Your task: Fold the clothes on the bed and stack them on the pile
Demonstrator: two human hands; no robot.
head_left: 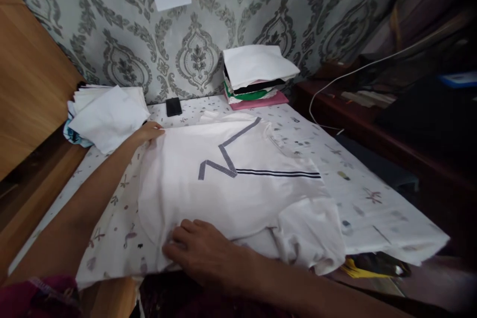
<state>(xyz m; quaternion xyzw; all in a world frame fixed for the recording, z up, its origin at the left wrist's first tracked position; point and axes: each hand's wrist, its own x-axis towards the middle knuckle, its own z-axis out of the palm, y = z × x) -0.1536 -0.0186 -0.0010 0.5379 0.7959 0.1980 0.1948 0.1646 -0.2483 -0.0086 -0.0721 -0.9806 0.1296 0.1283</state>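
Note:
A white T-shirt (pixel 253 198) with dark striped zigzag lines lies spread sideways before me, its neckline to the right and its hem to the left. My left hand (pixel 147 132) has its fingers closed on the far corner of the hem. At the near corner, my right hand (pixel 199 248) is curled onto the fabric, its fingers bent and their tips partly hidden. Between the two hands the hem end shows a fold line with a thinner layer beyond it. One sleeve lies crumpled at the near right.
A patterned white sheet (pixel 372 208) covers the surface. Folded clothes (pixel 257 67) are stacked by the wall; another cloth pile (pixel 108 114) sits at the left. A dark wallet-like item (pixel 173 107) lies between them. Wooden furniture (pixel 33 74) borders the left, and a white cable (pixel 335 79) hangs right.

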